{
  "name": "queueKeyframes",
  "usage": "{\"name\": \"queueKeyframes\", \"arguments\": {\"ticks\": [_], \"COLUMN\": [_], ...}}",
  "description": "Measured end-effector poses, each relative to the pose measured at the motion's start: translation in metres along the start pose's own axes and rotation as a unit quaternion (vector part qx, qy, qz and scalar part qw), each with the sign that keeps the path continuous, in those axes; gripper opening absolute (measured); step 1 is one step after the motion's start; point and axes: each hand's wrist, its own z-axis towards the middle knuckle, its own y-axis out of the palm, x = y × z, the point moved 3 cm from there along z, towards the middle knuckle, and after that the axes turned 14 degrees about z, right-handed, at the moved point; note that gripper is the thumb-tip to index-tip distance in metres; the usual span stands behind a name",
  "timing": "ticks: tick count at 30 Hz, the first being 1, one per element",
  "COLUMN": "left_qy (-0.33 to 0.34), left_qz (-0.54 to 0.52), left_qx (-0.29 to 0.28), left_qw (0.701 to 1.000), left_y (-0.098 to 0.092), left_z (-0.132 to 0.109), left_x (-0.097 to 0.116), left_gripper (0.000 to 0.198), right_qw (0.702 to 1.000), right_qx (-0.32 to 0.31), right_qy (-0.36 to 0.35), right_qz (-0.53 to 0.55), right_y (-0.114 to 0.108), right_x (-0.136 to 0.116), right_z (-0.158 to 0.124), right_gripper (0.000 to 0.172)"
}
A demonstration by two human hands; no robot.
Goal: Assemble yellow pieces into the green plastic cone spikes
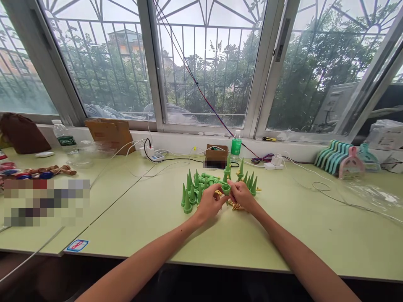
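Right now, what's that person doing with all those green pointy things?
A person is holding a hollow green piece between their left hand and right hand, over the table. Its open end faces the camera. Pointed green cones stand to both sides of the hands, and small yellow pieces lie near the right hand. A bottle with a green label stands farther back.

Soft daylight enters through the wide, metal-framed glass windows [208, 63] at the far side, where the sky washes out nearly white. The smooth, pale-green tabletop [141, 235] is evenly bright, faintly shadowed beneath the bare left hand [210, 201]. Wide-angle distortion slants the outer frames; pixelation masks a left patch.
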Motion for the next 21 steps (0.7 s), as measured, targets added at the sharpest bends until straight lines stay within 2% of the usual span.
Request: {"name": "queueKeyframes", "arguments": {"ticks": [5, 9, 17, 21], "left_qy": [0.042, 0.041, -0.036, -0.077], "left_qz": [0.049, 0.056, 0.012, -0.051], "left_qx": [0.038, 0.044, 0.064, 0.017], "left_qw": [0.997, 0.997, 0.997, 0.996], "left_y": [-0.0009, -0.0009, -0.0052, -0.0017], "left_z": [0.0002, -0.0003, 0.0016, 0.0026], "left_x": [0.0014, 0.0021, 0.0029, -0.0015], "left_gripper": [0.016, 0.013, 0.021, 0.028], "right_qw": [1.000, 1.000, 0.999, 0.998], "right_qx": [-0.006, -0.001, 0.026, 0.028], "right_qy": [-0.003, -0.007, -0.026, -0.028], "right_qz": [-0.003, -0.007, 0.005, 0.047], "right_y": [0.0011, 0.0019, 0.0021, 0.0008], "right_x": [-0.0051, -0.0070, -0.0004, 0.0023], "right_z": [-0.0007, -0.0010, -0.0004, 0.0002], "right_gripper": [0.067, 0.070, 0.065, 0.059]}}
